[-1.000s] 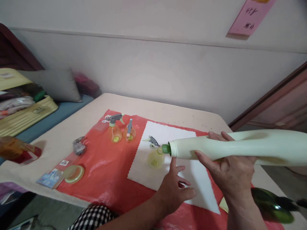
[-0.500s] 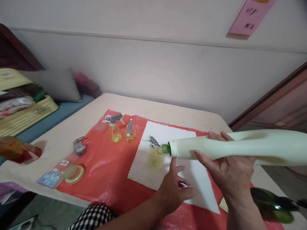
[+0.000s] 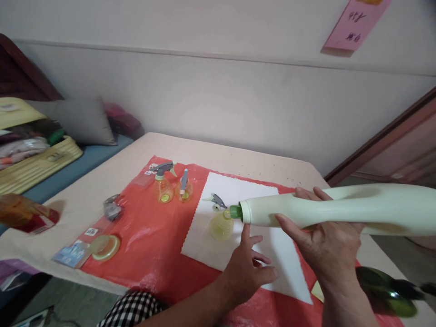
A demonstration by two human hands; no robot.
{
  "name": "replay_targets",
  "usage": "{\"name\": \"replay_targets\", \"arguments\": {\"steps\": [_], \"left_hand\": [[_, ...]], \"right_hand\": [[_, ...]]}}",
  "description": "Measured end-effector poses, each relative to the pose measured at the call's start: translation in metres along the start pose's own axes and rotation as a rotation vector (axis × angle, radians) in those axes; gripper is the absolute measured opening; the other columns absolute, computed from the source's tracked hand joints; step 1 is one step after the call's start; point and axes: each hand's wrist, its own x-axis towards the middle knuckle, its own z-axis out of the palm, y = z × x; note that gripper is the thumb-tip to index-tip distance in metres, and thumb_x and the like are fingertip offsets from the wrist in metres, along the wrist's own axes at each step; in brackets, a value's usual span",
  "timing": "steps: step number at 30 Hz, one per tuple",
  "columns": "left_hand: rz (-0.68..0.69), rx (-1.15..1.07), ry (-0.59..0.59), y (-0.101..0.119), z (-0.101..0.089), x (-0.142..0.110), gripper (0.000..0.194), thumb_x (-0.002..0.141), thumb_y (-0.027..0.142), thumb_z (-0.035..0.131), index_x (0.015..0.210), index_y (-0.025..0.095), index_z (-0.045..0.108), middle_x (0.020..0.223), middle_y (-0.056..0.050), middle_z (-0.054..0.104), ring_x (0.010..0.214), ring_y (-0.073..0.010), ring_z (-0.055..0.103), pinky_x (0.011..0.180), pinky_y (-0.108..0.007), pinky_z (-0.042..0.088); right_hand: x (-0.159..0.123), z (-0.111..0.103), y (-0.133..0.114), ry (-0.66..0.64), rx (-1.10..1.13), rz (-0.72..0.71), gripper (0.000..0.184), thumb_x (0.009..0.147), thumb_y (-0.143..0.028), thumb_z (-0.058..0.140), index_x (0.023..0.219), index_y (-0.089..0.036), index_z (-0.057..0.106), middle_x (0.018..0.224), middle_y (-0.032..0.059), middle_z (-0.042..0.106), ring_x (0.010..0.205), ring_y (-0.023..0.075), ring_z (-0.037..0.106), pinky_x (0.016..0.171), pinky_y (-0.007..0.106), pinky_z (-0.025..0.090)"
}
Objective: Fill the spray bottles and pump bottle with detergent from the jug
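The white cloth [image 3: 238,227] lies on a red sheet [image 3: 153,245] on the table [image 3: 211,150]. At the cloth's right near corner, at the frame's lower right, sits a dark green bottle [image 3: 384,290], blurred; its contents cannot be told. Over the cloth's near right part the right hand [image 3: 327,247] is wrapped around the neck of a big pale green bottle [image 3: 340,210], held lying nearly flat in the air, its green spout [image 3: 235,211] pointing left. The left hand [image 3: 247,268] rests on the cloth's near edge, fingers loosely spread and gripping nothing, its forefinger up beside a small yellow bottle [image 3: 221,225]. That small bottle stands on the middle of the cloth with its top off, the spout right at its mouth; whether anything is flowing cannot be told. A grey spray head [image 3: 215,200] lies on the cloth just behind it. Left of the cloth's far corner stand two small orange spray bottles [image 3: 163,188], yellowish at the bottom.
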Motion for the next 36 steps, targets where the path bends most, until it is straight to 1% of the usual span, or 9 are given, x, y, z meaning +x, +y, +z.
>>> {"name": "replay_targets", "arguments": {"steps": [6, 12, 20, 26, 32, 36], "left_hand": [[0.008, 0.01, -0.001, -0.0015, -0.0004, 0.0003, 0.115, 0.066, 0.02, 0.075, 0.158, 0.025, 0.005, 0.151, -0.021, 0.042, 0.101, -0.0229, 0.066, 0.088, -0.04, 0.049], [-0.004, 0.005, -0.002, 0.0022, 0.0005, -0.0005, 0.116, 0.065, 0.018, 0.075, 0.158, 0.024, 0.005, 0.15, -0.022, 0.042, 0.1, -0.0233, 0.066, 0.087, -0.04, 0.05], [0.003, 0.007, -0.007, -0.0003, -0.0005, 0.0013, 0.116, 0.065, 0.018, 0.074, 0.158, 0.025, 0.005, 0.151, -0.02, 0.042, 0.101, -0.0226, 0.067, 0.088, -0.039, 0.05], [-0.008, 0.011, -0.007, 0.0027, -0.0003, -0.0009, 0.115, 0.065, 0.02, 0.074, 0.158, 0.024, 0.005, 0.151, -0.021, 0.041, 0.102, -0.0232, 0.066, 0.088, -0.039, 0.05], [0.003, 0.012, -0.004, 0.0015, -0.0013, 0.0, 0.117, 0.065, 0.02, 0.074, 0.158, 0.023, 0.003, 0.151, -0.022, 0.042, 0.102, -0.0236, 0.067, 0.088, -0.041, 0.05], [0.027, 0.038, -0.006, -0.0006, -0.0013, 0.0001, 0.117, 0.065, 0.019, 0.074, 0.158, 0.025, 0.002, 0.151, -0.021, 0.041, 0.102, -0.0229, 0.067, 0.09, -0.041, 0.05]], "right_hand": [[0.0004, 0.0001, -0.0005, 0.009, -0.004, 0.005, 0.049, 0.095, -0.055, 0.06, 0.125, -0.016, 0.062, 0.107, 0.0118, 0.071, 0.112, 0.0376, 0.063, 0.104, 0.054, 0.038], [-0.0005, 0.0, 0.0003, 0.008, -0.015, -0.002, 0.049, 0.095, -0.055, 0.059, 0.123, -0.016, 0.062, 0.108, 0.0124, 0.07, 0.112, 0.0374, 0.063, 0.105, 0.052, 0.038], [-0.0007, 0.0007, 0.0007, -0.001, -0.014, -0.006, 0.053, 0.097, -0.057, 0.056, 0.124, -0.012, 0.063, 0.108, 0.0136, 0.07, 0.114, 0.0375, 0.061, 0.106, 0.053, 0.036], [-0.0025, 0.0012, 0.0025, 0.012, 0.002, -0.001, 0.054, 0.097, -0.056, 0.057, 0.123, -0.01, 0.064, 0.107, 0.0149, 0.07, 0.113, 0.038, 0.062, 0.106, 0.053, 0.036], [-0.0054, 0.0022, 0.0051, -0.004, 0.012, 0.028, 0.055, 0.097, -0.056, 0.056, 0.127, -0.011, 0.063, 0.109, 0.0144, 0.07, 0.116, 0.0374, 0.06, 0.107, 0.053, 0.034], [-0.0049, 0.0028, 0.0067, -0.017, 0.068, 0.092, 0.054, 0.096, -0.06, 0.054, 0.123, -0.015, 0.065, 0.111, 0.0122, 0.07, 0.117, 0.0367, 0.06, 0.109, 0.054, 0.032]]}}
